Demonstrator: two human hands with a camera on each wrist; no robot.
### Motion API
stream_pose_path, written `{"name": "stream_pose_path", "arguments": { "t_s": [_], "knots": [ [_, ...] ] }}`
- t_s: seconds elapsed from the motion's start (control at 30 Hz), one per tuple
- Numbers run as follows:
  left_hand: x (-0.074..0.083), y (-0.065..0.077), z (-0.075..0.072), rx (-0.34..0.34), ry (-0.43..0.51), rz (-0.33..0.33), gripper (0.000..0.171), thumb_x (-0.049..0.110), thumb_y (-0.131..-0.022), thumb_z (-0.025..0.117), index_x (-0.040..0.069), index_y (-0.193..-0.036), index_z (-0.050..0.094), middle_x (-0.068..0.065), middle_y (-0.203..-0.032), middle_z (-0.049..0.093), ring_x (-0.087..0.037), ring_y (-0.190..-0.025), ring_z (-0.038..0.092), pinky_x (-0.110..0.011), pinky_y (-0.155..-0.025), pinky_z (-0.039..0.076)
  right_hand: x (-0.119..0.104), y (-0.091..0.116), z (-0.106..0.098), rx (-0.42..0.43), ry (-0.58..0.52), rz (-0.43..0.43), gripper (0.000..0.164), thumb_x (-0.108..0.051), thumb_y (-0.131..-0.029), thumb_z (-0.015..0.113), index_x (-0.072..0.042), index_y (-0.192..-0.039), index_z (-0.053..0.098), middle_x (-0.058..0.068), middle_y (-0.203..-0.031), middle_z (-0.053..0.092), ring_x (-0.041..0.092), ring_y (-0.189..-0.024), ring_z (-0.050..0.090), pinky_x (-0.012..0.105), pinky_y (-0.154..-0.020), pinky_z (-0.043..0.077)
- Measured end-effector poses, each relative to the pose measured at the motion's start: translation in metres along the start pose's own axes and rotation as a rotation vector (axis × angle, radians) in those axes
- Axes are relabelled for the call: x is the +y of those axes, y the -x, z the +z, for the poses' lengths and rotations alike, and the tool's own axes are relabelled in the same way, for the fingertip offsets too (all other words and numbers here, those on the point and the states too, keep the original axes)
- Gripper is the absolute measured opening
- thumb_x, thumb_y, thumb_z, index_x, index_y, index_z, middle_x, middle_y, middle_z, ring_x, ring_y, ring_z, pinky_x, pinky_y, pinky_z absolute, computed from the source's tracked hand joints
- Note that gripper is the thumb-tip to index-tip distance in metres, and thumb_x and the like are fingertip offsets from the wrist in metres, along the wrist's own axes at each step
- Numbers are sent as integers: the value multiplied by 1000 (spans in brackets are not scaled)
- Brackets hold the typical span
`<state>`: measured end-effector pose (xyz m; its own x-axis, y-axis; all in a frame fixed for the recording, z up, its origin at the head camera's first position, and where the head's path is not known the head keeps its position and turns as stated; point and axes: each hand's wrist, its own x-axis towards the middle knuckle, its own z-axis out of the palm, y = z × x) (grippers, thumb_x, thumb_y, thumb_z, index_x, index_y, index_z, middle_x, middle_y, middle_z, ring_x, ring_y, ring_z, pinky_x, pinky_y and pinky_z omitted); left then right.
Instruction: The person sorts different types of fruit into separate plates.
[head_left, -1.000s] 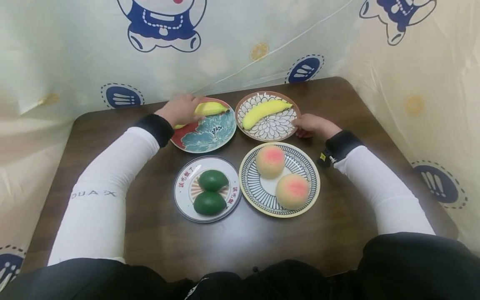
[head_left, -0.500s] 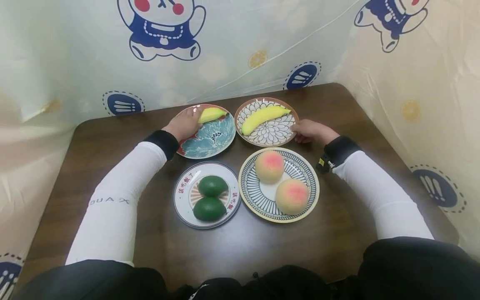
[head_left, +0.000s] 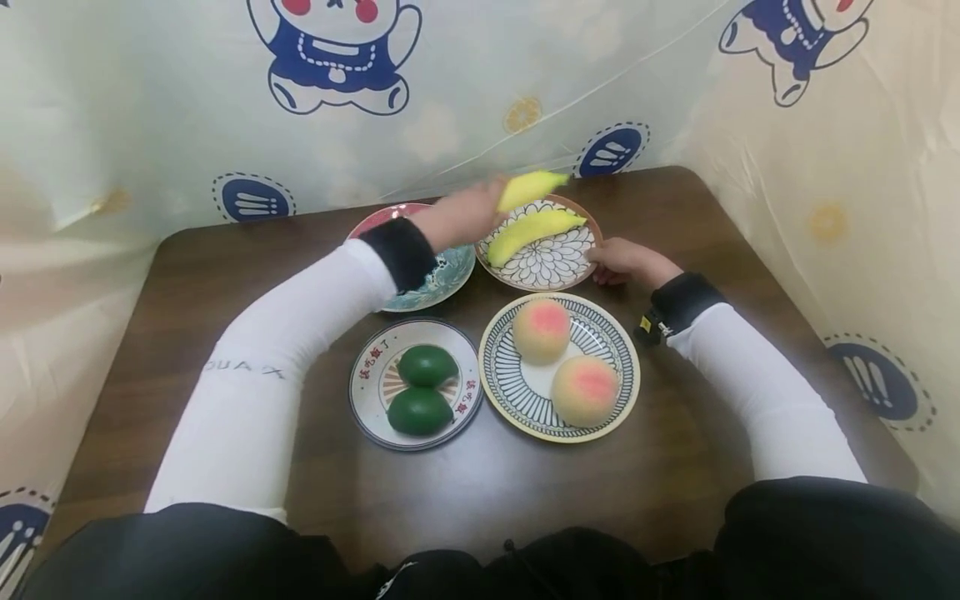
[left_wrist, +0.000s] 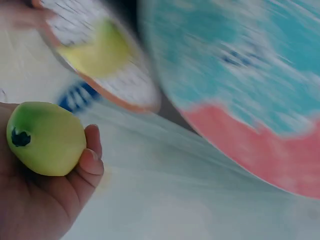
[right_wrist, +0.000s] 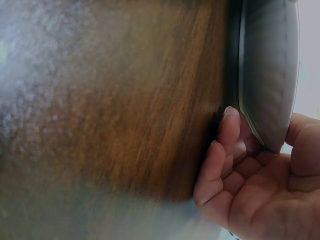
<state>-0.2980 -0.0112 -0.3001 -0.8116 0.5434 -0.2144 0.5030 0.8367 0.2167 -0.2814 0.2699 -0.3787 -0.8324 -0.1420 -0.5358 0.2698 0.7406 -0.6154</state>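
My left hand (head_left: pixel 467 215) grips a yellow banana (head_left: pixel 531 190) in the air near the back of the table. In the left wrist view the banana's greenish end (left_wrist: pixel 47 140) points at the camera, with the fingers curled round it. Below it, a second banana (head_left: pixel 534 233) lies on the brown-rimmed flower plate (head_left: pixel 543 265). My right hand (head_left: pixel 628 260) pinches that plate's right rim, thumb on top and fingers underneath, as the right wrist view of the plate's underside (right_wrist: pixel 267 75) shows. Partly hidden under my left forearm is the red and teal plate (head_left: pixel 442 279).
In front stand a white plate (head_left: pixel 367 400) bearing two green mango-like fruits (head_left: pixel 422 410) and a yellow-rimmed plate (head_left: pixel 517 404) bearing two peaches (head_left: pixel 585 392). A printed curtain (head_left: pixel 450 100) hangs close behind the brown table (head_left: pixel 480 508).
The left hand has lifted the banana off the red and teal plate and carried it right, over the flower plate. The right hand stays at the flower plate's rim.
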Motion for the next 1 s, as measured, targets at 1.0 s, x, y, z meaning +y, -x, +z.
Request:
{"name": "stream_pose_path", "arguments": {
  "t_s": [1.0],
  "knots": [
    [51, -37, 70, -3, -140, -110, 48, 29, -105, 39, 4, -146, 40, -10, -124, 64, -23, -110, 64, -35, -93, 55, -11, -4, 12, 19, 1, -16, 35, -35, -103, 43, -3, -105, 57, 1, -82, 60, 17, -77, 56, 25, -69, 48]
  ]
}}
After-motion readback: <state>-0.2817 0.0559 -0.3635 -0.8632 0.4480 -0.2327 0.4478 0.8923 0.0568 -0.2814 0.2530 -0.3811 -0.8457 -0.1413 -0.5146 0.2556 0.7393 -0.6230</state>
